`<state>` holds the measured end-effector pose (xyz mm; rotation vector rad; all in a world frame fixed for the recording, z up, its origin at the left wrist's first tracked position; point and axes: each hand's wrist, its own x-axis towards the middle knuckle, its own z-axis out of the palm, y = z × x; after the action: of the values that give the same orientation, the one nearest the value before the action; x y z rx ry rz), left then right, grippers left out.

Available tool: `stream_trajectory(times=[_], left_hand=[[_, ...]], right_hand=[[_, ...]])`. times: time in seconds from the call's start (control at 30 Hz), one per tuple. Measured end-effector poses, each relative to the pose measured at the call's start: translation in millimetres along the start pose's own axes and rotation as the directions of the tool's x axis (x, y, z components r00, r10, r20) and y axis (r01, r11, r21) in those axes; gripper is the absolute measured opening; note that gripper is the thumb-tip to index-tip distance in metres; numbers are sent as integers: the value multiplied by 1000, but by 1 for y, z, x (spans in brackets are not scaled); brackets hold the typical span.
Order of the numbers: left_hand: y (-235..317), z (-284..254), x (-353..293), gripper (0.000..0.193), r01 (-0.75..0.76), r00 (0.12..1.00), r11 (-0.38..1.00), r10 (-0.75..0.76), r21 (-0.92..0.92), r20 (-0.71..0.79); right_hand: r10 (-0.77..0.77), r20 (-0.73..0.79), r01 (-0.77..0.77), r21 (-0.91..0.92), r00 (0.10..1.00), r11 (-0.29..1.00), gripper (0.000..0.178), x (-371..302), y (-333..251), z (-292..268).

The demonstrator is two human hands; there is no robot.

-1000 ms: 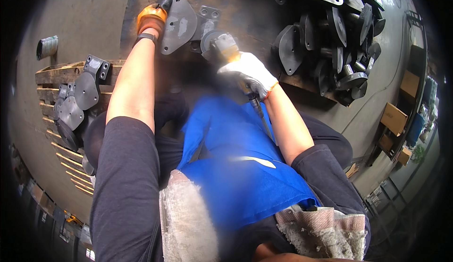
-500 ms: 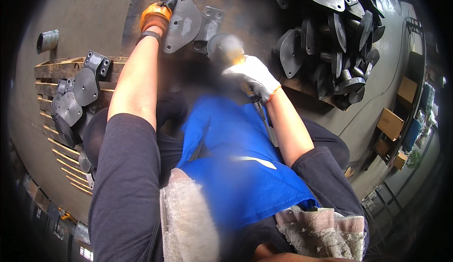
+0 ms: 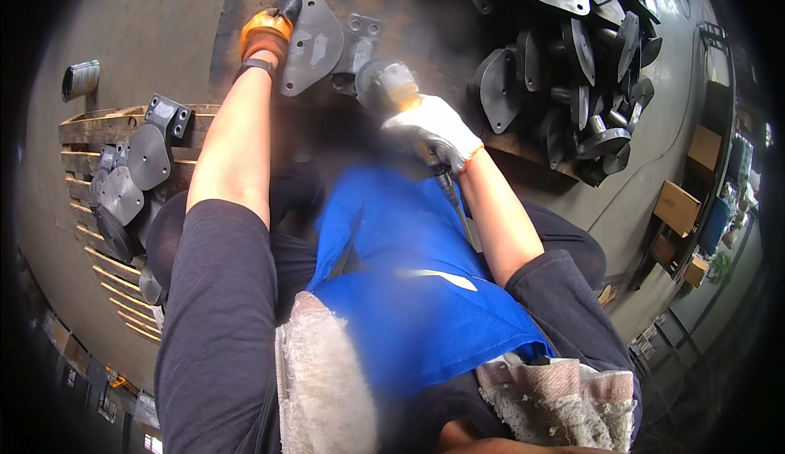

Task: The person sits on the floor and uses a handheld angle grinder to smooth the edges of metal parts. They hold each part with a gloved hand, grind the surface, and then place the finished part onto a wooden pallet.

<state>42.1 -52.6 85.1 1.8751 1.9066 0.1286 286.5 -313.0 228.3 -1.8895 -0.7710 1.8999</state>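
Observation:
My left hand (image 3: 268,32), in an orange glove with dark fingertips, grips the left edge of a grey metal bracket (image 3: 314,49). This bracket has a rounded plate with small holes and a flat tab (image 3: 361,29) with holes on its far right side. In a white glove, my right hand (image 3: 433,127) is closed round the body of an angle grinder (image 3: 400,86). The grinder's round head is at the bracket's near right part; blur hides whether they touch. A cord (image 3: 455,196) runs from the grinder's rear toward my lap.
Several dark metal brackets (image 3: 500,90) are heaped at the right of the brown work surface (image 3: 417,16). More brackets (image 3: 150,155) lie on a slatted wooden pallet (image 3: 102,129) at my left. Cardboard boxes (image 3: 677,208) stand far right. A blue apron (image 3: 409,241) covers my lap.
The grinder and my right hand have shifted very slightly left. My left hand keeps its hold on the bracket's edge.

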Motion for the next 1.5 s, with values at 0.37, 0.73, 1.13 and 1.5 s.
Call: stream_trajectory(times=[0.37,0.73,1.13,1.5], left_hand=[[-5,3,3,52,-18,1000,1000,17,-19,-16],[1,-7,-1,62,-4,1000,1000,4,14,17],[-3,-2,3,61,-53,999,998,52,24,16],[-2,-2,-5,36,-68,996,996,71,57,-62]], right_hand=[[-145,16,143,63,989,988,27,11,4,-4],[-68,40,58,215,997,975,24,9,1,-2],[-79,16,67,394,997,917,21,10,-16,-3],[-81,13,72,333,997,940,23,11,-16,-10]])
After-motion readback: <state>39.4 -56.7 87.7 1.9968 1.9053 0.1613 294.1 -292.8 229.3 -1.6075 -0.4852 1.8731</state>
